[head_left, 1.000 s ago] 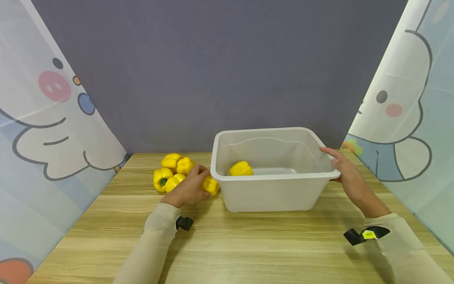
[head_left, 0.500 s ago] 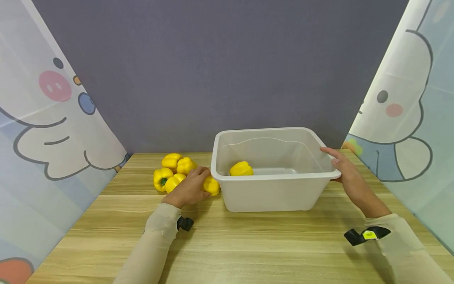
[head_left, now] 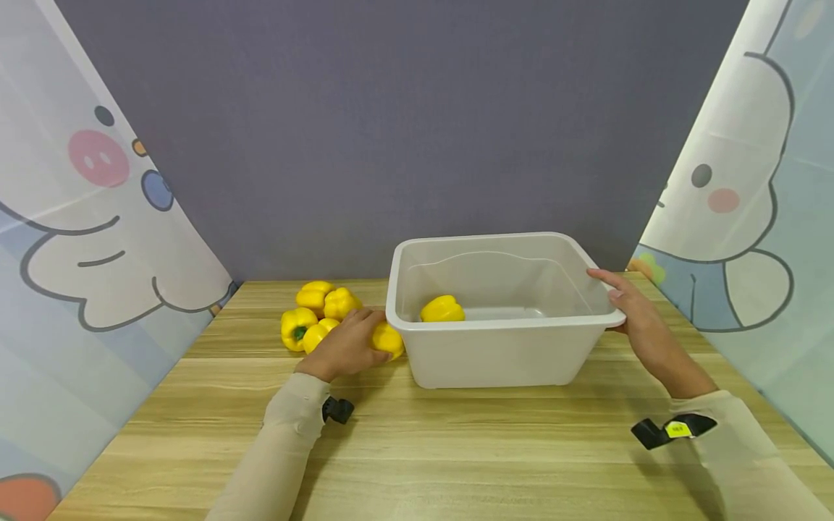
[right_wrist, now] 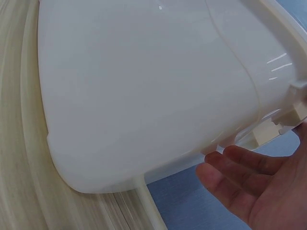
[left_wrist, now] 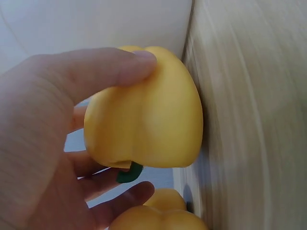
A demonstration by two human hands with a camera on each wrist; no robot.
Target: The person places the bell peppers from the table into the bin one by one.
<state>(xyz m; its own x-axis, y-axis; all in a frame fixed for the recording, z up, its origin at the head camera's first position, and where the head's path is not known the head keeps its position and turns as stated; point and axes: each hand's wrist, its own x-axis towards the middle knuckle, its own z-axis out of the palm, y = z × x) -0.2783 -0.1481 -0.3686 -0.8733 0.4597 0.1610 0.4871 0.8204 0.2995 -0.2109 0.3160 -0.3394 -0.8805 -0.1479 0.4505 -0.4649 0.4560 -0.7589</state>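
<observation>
In the head view my left hand holds a yellow bell pepper beside the left wall of a white plastic bin. The left wrist view has the thumb lying over this pepper, fingers behind it, green stem towards the fingertips. It sits close against the tabletop; whether it touches cannot be told. At the bin's right side my right hand grips the rim, with the fingers underneath. One yellow pepper lies inside the bin, at its left end.
Several more yellow peppers are grouped left of my left hand on the wooden table. A grey panel rises behind the table. Cartoon-printed sheets flank both sides.
</observation>
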